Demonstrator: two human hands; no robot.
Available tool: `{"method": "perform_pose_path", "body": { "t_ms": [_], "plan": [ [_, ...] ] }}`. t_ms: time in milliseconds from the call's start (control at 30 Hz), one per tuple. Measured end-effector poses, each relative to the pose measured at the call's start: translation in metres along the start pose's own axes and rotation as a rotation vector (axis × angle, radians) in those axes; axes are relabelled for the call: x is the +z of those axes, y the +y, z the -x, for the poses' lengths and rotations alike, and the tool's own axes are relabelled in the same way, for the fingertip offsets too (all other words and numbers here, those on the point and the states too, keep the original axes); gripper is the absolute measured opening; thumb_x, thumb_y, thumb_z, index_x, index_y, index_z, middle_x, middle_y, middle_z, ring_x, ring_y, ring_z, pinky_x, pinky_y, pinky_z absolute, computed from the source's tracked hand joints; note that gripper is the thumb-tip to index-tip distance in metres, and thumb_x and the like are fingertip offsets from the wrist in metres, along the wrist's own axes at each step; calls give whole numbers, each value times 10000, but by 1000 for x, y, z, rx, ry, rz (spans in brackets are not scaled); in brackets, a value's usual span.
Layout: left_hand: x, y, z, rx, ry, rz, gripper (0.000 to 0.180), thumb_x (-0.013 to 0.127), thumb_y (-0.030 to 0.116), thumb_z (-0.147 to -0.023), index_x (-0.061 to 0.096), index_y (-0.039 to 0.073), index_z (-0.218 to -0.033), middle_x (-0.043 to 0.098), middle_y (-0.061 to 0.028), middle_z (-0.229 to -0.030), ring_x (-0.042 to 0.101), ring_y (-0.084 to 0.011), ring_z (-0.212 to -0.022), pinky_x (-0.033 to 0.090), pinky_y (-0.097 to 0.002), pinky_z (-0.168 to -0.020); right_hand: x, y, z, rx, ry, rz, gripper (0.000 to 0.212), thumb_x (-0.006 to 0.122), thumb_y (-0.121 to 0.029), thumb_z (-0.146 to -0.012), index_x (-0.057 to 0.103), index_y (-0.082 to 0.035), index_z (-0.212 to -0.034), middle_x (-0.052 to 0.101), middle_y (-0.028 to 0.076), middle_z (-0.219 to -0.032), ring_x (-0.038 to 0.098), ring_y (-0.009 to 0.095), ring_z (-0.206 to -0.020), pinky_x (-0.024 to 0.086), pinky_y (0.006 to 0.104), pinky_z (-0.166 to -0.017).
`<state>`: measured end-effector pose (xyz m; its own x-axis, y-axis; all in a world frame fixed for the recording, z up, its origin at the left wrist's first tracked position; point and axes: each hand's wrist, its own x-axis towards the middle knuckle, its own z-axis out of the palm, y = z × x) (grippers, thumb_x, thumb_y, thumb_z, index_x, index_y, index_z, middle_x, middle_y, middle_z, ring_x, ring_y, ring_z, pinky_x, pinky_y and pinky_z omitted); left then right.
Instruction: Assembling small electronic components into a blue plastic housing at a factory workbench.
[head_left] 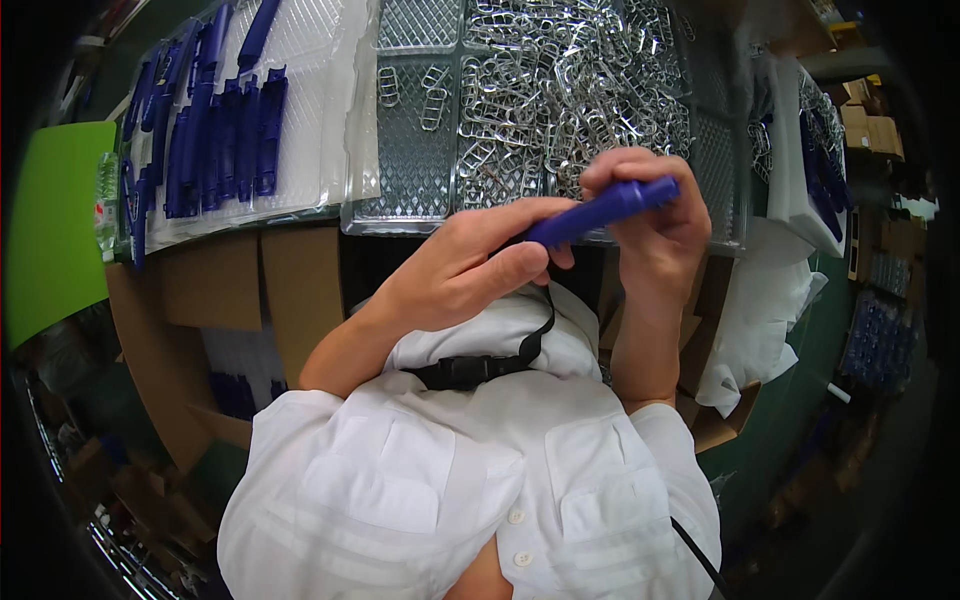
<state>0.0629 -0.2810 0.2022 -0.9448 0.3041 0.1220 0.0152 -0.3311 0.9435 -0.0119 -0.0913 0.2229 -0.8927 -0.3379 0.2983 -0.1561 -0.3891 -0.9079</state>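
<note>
White buttoned cotton-like shirt [400,500] fills the foreground, on the near side of the clear, diamond-textured plastic tray [410,170]. Before the tray's near edge, both hands hold a long, dark-blue plastic piece [600,214]: the left hand [475,250] has its grip closed on the lower left end; the right hand [665,220] curls its grip around the upper right end. Silvery bent-metal clips [560,90] are heaped in the tray; similar blue strips [270,130] lie left of it.

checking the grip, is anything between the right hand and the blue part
Nothing visible: the right hand is at the right end of the blue part, and the left hand holds the other end. The metal pieces lie in the tray beyond, not between them.
</note>
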Motion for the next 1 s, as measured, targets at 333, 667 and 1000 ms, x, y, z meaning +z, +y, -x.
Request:
{"method": "perform_pose_path", "body": {
  "t_ms": [333, 667, 1000],
  "plan": [
    [32, 16, 18, 229, 275, -594, 592, 835, 49, -826, 589, -24, -1360, 670, -137, -1028, 646, -208, -841, 517, -304, -738, -14, -16, 20, 234, -154, -429, 721, 630, -141, -897, 380, 71, -1540, 565, 351, -1400, 613, 414, -1279, 419, 516, -1147],
    [33, 16, 14, 241, 325, -654, 622, 861, 33, -791, 592, -24, -1349, 681, -136, -1030, 664, -197, -846, 536, -300, -733, -13, -10, 18, 331, -33, -298, 768, 681, -193, -900, 354, 114, -1523, 552, 344, -1413, 609, 418, -1279, 450, 513, -1124],
    [31, 18, 14, 226, 331, -660, 645, 863, 42, -795, 573, -12, -1369, 676, -182, -1024, 691, -292, -826, 573, -354, -717, -14, -4, 11, 269, -90, -317, 680, 648, -138, -909, 417, 91, -1505, 589, 334, -1381, 637, 406, -1245, 462, 521, -1112]
  ]
}}
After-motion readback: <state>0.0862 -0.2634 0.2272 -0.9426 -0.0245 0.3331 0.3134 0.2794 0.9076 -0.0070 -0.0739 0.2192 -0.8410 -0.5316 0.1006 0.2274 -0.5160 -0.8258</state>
